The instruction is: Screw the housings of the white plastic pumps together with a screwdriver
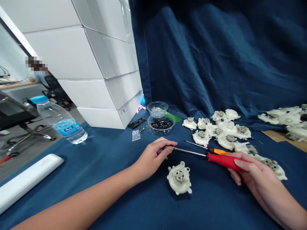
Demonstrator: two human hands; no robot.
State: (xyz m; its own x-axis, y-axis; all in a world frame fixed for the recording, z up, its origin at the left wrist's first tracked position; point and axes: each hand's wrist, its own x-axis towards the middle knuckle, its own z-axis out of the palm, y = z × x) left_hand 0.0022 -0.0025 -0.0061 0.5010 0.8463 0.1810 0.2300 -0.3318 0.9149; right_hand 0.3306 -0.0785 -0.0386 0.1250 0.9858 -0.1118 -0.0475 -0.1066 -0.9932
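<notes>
My left hand (152,158) is pinched at the tip of a red-handled screwdriver (225,161), and whatever lies between the fingertips is hidden. My right hand (254,172) grips that red handle. Below the shaft, a white plastic motor housing (179,178) sits alone on the blue cloth (115,179), its metal centre facing up. An orange-handled screwdriver (219,151) lies just beyond the red one. Behind it is a heap of similar white housings (220,132).
Two clear bowls hold black parts (161,125) and silver screws (157,110). A water bottle (61,121) and a white bar (26,182) lie left. More housings (283,117) sit far right. Stacked white boxes (96,64) rise behind; a person (35,78) sits beyond.
</notes>
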